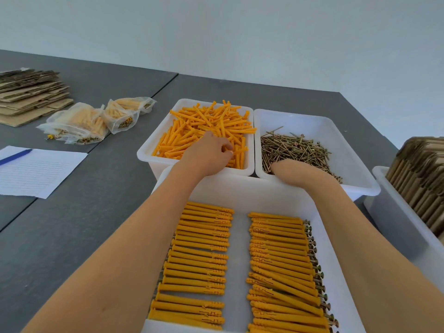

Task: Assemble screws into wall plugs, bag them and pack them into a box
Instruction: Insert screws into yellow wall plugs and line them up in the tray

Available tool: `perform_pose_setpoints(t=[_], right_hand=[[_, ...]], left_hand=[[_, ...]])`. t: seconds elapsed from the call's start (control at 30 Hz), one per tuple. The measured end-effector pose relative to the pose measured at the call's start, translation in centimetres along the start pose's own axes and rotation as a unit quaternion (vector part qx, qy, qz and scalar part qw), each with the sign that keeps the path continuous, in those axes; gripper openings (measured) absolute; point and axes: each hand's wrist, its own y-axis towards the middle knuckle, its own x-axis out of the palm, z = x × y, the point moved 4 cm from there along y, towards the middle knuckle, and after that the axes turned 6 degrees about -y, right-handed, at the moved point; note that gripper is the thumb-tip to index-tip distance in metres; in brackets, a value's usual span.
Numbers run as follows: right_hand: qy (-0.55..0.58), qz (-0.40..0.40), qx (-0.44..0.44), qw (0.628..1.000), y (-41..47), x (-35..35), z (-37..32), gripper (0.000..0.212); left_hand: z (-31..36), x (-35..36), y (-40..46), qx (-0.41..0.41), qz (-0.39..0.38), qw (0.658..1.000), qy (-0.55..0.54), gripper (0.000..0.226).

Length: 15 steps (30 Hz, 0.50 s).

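My left hand (211, 152) reaches into the white bin (146, 150) of loose orange wall plugs (204, 126), its fingers curled round plugs near the bin's front right. My right hand (290, 168) is bent down into the white bin (355, 174) of brass screws (293, 147); its fingers are hidden behind the wrist. Right in front of me stands a white tray (240, 188) holding two neat rows of assembled plugs with screws (276, 260).
Several filled clear bags (81, 123) lie on the grey table at the left, behind them a stack of flat cardboard (26, 94). A lined sheet with a blue pen (33, 169) lies at the left. A white bin of folded cardboard boxes (418, 179) stands at the right.
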Motion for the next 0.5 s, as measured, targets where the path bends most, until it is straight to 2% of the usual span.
perform_pose_setpoints(t=[0.17, 0.3, 0.5], right_hand=[[0.062, 0.001, 0.0, 0.998, 0.06, -0.07, -0.35, 0.036], [0.048, -0.019, -0.022, 0.998, -0.55, -0.18, -0.89, 0.035], [0.073, 0.005, 0.005, 0.997, -0.37, -0.2, -0.8, 0.029]], left_hand=[[0.3, 0.18, -0.05, 0.007, -0.057, 0.998, -0.006, 0.028], [0.54, 0.16, -0.14, 0.007, -0.092, 0.995, -0.025, 0.031], [0.55, 0.17, -0.23, 0.007, -0.077, 0.992, -0.102, 0.029]])
